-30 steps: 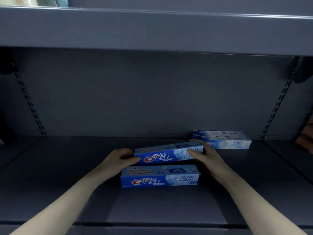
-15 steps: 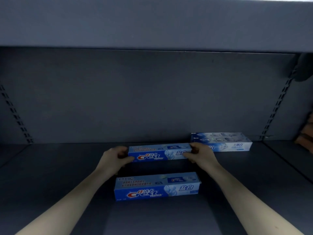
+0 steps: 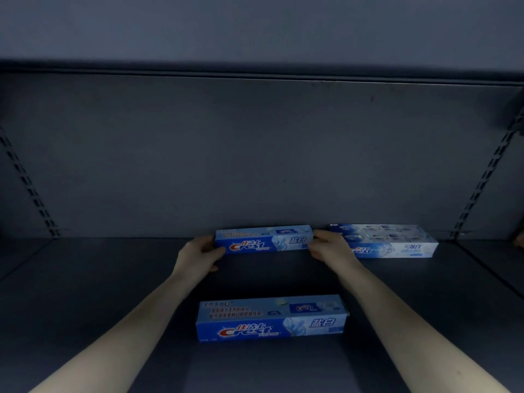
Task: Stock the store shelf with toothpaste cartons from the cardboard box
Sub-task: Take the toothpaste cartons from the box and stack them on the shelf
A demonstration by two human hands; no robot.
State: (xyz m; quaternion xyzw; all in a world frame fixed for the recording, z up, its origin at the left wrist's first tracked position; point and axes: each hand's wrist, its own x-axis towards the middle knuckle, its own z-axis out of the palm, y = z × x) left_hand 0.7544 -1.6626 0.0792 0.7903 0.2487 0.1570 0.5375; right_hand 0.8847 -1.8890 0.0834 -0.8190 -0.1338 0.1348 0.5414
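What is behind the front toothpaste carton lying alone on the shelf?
Behind the front carton is bare shelf, then a second carton gripped by the left hand and right hand at the back panel.

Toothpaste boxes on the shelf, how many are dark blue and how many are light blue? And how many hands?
Dark blue toothpaste boxes: 2, the held box at the back and the front box.
Light blue toothpaste boxes: 1, the pale box at the back right.
Hands: 2, left hand and right hand, one at each end of the held box.
Total: 5

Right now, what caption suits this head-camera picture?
Both hands, left hand and right hand, set a blue toothpaste carton at the shelf back.
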